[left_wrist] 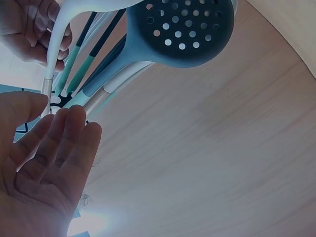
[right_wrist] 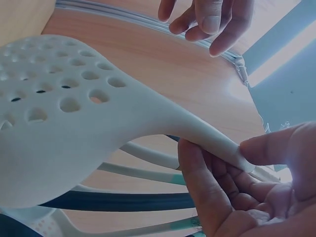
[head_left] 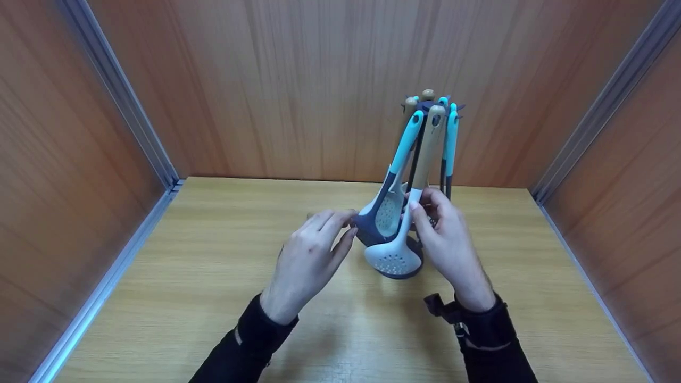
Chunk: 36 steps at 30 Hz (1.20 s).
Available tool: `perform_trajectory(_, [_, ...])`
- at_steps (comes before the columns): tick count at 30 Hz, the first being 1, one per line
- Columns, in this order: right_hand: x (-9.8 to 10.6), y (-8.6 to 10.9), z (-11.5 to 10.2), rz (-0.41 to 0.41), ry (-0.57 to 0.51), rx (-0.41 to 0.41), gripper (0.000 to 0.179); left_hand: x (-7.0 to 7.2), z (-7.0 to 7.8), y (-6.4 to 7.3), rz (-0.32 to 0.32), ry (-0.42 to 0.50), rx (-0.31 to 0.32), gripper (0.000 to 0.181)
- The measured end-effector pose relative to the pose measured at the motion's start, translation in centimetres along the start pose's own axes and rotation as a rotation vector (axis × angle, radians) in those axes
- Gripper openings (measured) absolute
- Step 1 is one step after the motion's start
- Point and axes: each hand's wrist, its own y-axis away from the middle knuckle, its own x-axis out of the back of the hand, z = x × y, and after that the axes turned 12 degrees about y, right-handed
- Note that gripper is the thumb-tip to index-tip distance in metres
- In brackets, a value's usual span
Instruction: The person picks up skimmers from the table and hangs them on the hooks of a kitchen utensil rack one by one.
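Note:
A white skimmer (head_left: 394,257) with a wooden-look handle hangs at the front of a utensil stand (head_left: 427,105). My right hand (head_left: 452,242) pinches its neck between thumb and fingers; the right wrist view shows the perforated head of the skimmer (right_wrist: 59,108) up close. Left of it hangs a dark utensil (head_left: 372,226) with a turquoise handle. Beside that utensil is my left hand (head_left: 311,255), fingertips close to its edge; whether they touch cannot be told. In the left wrist view the left hand's fingers (left_wrist: 69,148) are loosely extended with nothing held.
More utensils with turquoise handles (head_left: 451,141) and wooden-look handles hang around the stand. A dark perforated skimmer (left_wrist: 182,29) shows in the left wrist view. The stand is on a light wooden table (head_left: 239,239), with a wooden panel (head_left: 266,96) behind and panels at both sides.

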Motion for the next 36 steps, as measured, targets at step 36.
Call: perform_trajectory(36, [3.7,-1.1,2.5,0.197,0.267,0.100,0.032,2.1,-3.9,-0.8,0.026,-0.028,0.157,0.032])
